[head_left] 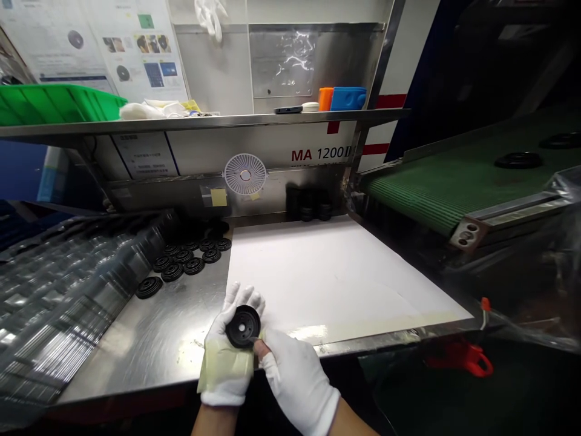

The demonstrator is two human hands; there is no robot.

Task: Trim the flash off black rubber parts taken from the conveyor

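Note:
My left hand (230, 339), in a white glove with a yellowish patch around the wrist, holds a round black ridged disc (242, 327) with a small hole in its centre. The disc faces up toward me above the table's front edge. Close against its lower right rim is my right hand (297, 375), also gloved, with a bare thumb tip. Its fingers are closed, and a small dark tip shows at the thumb, but I cannot tell what it is. Several similar black discs (194, 265) lie on the metal table (149, 345) to the left.
Clear plastic trays (82, 297) fill the left side. A white sheet (336, 272) covers the table's right part, with dark round parts (313, 206) behind it. A small fan (246, 175) hangs below the shelf (245, 121). At right, a green conveyor (422, 194) carries black discs.

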